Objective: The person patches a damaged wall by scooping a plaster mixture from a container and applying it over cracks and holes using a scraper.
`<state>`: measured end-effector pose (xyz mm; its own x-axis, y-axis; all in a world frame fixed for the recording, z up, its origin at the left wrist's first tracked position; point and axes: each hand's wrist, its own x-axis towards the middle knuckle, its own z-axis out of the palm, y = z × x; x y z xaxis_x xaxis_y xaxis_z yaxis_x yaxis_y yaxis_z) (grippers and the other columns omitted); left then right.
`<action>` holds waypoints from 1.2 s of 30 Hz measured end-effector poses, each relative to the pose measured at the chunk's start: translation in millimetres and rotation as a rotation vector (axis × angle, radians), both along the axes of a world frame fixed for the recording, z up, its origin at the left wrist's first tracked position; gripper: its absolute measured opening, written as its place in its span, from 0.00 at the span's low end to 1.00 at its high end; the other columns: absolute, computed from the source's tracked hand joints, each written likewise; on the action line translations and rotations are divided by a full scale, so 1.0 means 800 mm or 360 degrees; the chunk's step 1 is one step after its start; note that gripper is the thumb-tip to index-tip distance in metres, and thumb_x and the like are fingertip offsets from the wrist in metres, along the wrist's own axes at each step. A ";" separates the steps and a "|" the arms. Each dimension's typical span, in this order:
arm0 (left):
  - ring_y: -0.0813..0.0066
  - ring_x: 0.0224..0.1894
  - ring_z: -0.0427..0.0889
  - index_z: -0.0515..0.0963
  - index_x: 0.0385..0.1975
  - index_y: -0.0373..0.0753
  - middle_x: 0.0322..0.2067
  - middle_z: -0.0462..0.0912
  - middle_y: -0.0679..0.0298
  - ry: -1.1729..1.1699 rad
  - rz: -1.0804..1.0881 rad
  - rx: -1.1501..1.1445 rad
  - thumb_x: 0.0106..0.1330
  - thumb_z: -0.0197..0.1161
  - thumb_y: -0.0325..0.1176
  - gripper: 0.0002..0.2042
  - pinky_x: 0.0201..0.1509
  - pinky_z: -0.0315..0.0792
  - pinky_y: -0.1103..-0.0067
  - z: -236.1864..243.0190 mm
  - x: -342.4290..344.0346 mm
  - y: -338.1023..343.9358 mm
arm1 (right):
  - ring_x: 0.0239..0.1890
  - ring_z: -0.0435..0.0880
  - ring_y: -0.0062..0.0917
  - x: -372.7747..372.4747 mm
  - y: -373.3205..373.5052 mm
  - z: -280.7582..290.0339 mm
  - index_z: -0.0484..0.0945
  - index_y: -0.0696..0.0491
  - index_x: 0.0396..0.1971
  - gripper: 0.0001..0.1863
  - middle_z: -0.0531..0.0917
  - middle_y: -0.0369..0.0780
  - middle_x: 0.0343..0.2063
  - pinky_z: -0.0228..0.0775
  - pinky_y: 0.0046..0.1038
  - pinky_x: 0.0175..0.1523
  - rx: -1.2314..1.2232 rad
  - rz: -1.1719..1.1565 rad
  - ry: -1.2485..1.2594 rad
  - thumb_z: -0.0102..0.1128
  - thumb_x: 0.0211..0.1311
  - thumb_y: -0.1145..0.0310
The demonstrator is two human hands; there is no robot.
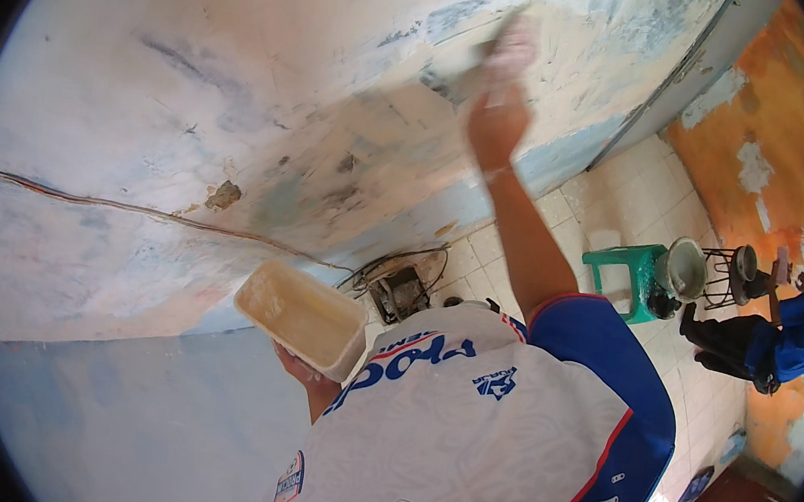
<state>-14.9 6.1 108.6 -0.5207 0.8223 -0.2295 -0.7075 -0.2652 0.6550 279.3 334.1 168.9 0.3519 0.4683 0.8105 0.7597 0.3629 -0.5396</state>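
My right hand [498,125] reaches up to the patchy wall [343,61], its fingers whitened and smeared by motion. It grips what looks like a flat scraper [487,50], whose dark edge blurs against the plaster. Lower down, my left hand [302,369] supports a cream-coloured rectangular tub [304,314] from below and holds it tilted near my chest. Pale residue coats the tub's inside. Most of the left fingers are hidden under it. Whitish filler, with grey and blue patches showing through, covers the wall around my right hand.
A cable [135,205] runs along the wall past a chipped hole [224,196] to a dark box-like device [398,289] on the floor. On the right stand a green stool [625,263], a bucket [681,268] and a metal stand [721,279]. Another person [781,331] sits beside the orange wall [785,94].
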 end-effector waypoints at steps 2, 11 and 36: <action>0.56 0.56 0.79 0.66 0.65 0.42 0.59 0.74 0.55 0.0046 0.0036 0.0084 0.75 0.46 0.50 0.24 0.56 0.78 0.59 -0.018 -0.003 0.016 | 0.40 0.80 0.44 -0.085 -0.037 -0.054 0.77 0.61 0.41 0.12 0.79 0.51 0.36 0.73 0.43 0.48 0.0015 0.0079 -0.0551 0.57 0.60 0.70; 0.59 0.56 0.79 0.66 0.64 0.41 0.59 0.75 0.56 -0.0090 0.0091 0.0073 0.75 0.45 0.53 0.27 0.57 0.77 0.63 0.010 0.005 0.012 | 0.33 0.88 0.38 0.007 -0.106 0.022 0.81 0.61 0.46 0.11 0.86 0.50 0.32 0.78 0.29 0.36 -0.0130 0.0098 -0.0081 0.56 0.66 0.77; 0.58 0.63 0.73 0.65 0.66 0.42 0.64 0.71 0.58 -0.0121 -0.0358 0.0105 0.77 0.44 0.51 0.25 0.66 0.70 0.62 -0.002 -0.183 -0.065 | 0.39 0.87 0.41 -0.222 -0.157 0.012 0.84 0.60 0.41 0.11 0.85 0.51 0.36 0.80 0.36 0.43 0.0369 0.0496 -0.0199 0.58 0.61 0.78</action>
